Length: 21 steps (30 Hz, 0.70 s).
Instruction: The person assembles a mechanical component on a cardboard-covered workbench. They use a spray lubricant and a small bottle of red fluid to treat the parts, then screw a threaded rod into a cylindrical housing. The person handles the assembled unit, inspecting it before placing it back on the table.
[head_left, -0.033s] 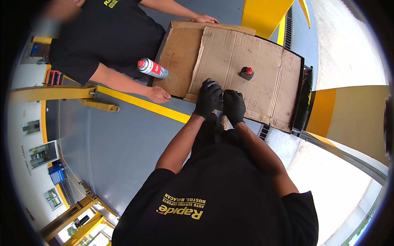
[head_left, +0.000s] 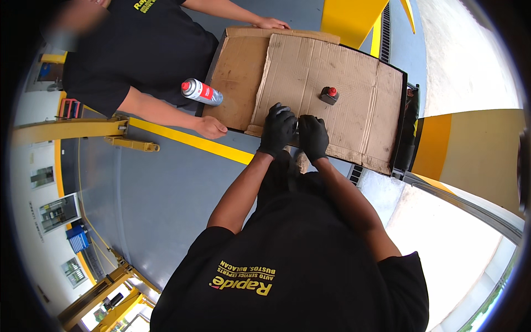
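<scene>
Both my hands wear black gloves and sit close together over the near edge of the cardboard (head_left: 354, 72). My left hand (head_left: 278, 131) is closed, with its fingers curled. Just beside it, my right hand (head_left: 313, 136) is closed too. A small light glint shows between the two; what they grip is hidden by the gloves. Beyond my right hand, a small dark bottle with a red cap (head_left: 329, 96) stands on the cardboard. To the left of my hands is a silver and red spray can with a red cap (head_left: 202, 92).
Across the table's left end stands a co-worker in a black shirt (head_left: 149, 50); one of their hands (head_left: 212, 128) is by the near left corner, the other (head_left: 272, 23) on the far edge. Yellow lift posts (head_left: 348, 22) and a lift arm (head_left: 72, 129) stand around.
The whole picture has shifted slightly, with the table and its things a little to the left and up. My hands keep the same closed pose.
</scene>
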Tool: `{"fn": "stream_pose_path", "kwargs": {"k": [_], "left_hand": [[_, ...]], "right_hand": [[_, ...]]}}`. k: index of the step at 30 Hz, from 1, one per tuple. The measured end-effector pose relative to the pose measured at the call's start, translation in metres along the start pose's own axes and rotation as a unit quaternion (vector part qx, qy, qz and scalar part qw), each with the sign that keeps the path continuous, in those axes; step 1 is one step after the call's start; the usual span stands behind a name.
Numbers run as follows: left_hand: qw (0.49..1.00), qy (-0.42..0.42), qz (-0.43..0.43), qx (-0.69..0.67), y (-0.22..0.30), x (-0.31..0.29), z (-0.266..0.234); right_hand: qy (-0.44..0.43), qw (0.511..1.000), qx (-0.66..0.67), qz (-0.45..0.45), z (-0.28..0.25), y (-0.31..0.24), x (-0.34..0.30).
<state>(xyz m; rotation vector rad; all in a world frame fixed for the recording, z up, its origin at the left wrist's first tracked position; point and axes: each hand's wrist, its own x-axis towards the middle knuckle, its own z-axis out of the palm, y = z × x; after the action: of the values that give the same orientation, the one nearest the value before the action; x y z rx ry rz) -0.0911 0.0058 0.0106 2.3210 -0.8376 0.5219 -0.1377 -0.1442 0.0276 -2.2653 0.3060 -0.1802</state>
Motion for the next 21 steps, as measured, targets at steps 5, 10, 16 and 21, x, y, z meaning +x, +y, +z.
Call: {"fn": "stream_pose_path", "kwargs": {"k": [5,10,16,21], "left_hand": [[1.000,0.005,-0.001,-0.004,-0.002,0.001,0.001],[1.000,-0.018,-0.006,-0.016,-0.005,0.011,-0.002],[0.999,-0.040,-0.030,-0.021,-0.014,0.022,0.007],[0.999,-0.023,-0.027,-0.026,-0.012,0.023,0.005]], "right_hand": [[0.013,1.000,0.005,0.010,0.009,-0.002,0.001],[-0.013,0.998,0.017,0.062,-0.004,0.022,-0.010],[0.067,0.990,0.057,0.112,0.000,0.030,0.000],[0.031,0.995,0.062,0.065,0.007,0.022,0.002]]}}
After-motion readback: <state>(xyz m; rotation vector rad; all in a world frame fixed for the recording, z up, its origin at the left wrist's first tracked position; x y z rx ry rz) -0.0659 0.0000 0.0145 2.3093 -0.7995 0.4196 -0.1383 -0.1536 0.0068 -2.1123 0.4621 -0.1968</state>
